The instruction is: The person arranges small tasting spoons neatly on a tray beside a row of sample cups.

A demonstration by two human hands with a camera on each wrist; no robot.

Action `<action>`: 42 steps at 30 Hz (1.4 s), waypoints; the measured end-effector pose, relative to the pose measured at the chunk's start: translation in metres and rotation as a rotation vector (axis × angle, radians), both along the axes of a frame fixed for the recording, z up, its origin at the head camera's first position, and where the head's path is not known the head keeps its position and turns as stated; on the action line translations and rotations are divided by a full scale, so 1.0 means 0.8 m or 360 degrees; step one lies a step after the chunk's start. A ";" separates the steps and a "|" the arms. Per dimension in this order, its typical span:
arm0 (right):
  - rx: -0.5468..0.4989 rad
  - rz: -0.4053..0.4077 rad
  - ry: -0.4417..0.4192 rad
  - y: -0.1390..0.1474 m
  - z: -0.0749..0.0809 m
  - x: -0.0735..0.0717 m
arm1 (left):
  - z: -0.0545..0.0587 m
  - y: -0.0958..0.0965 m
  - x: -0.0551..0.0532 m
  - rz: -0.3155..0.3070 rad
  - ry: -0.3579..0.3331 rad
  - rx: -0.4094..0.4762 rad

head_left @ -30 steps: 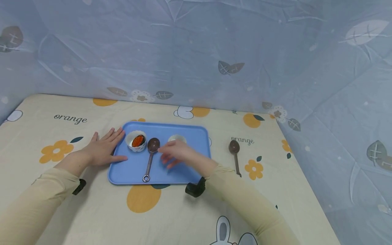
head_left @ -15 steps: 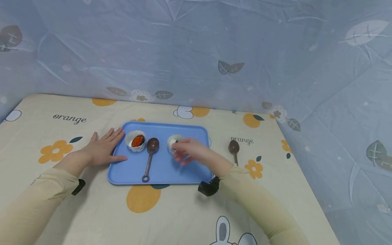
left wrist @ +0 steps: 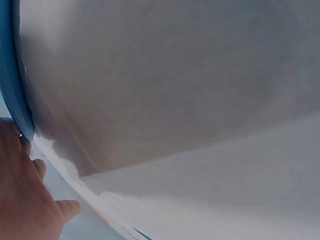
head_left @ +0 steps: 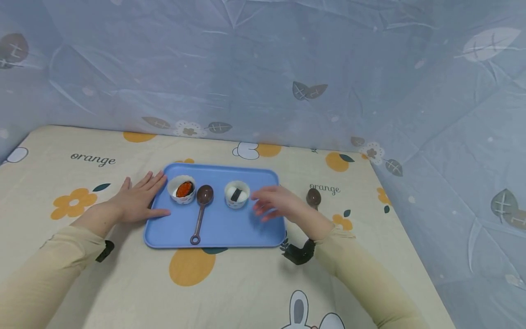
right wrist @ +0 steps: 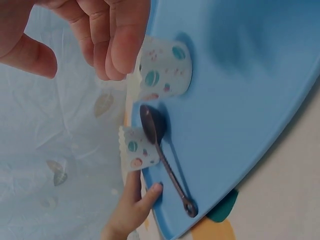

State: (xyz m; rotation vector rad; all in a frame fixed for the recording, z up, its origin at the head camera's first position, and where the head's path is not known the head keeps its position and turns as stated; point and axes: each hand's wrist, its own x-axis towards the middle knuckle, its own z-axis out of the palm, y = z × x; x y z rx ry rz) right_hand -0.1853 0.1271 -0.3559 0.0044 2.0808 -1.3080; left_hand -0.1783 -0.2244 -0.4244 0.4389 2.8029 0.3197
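On the left edge of a blue tray rests my left hand, fingers spread and thumb over the rim. Close to it stands a white paper cup holding a sushi piece with orange-red topping. A brown spoon lies on the tray beside that cup, bowl toward the back. Farther right is a second patterned paper cup with a white rice piece with a dark band in it. My right hand hovers over the tray's right side, fingers loosely bent and holding nothing.
Another brown spoon lies on the patterned tablecloth right of the tray, its handle mostly hidden by my right arm. A blue-grey curtain hangs behind the table and along its right side.
My right hand has moved right, from beside the spoon on the tray to past the right cup, uncovering that cup and the rice piece. My left hand has stayed on the tray edge.
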 end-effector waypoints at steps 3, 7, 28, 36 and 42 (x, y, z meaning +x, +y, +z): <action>0.0038 -0.0032 0.0015 0.010 -0.002 -0.001 | 0.000 0.000 0.000 0.0008 -0.0002 -0.0002; 0.0065 -0.0053 0.0024 0.023 -0.001 0.000 | -0.001 0.000 -0.001 0.0018 -0.0001 -0.0001; 0.0198 -0.0166 0.0060 0.108 -0.006 -0.005 | 0.001 0.001 0.000 0.0009 0.0001 -0.0003; 0.0218 -0.0213 0.0060 0.132 -0.008 -0.007 | 0.002 0.001 0.001 0.0009 0.0001 -0.0001; 0.0205 -0.0262 0.0047 0.153 -0.010 -0.010 | 0.001 0.001 0.001 0.0010 0.0003 0.0004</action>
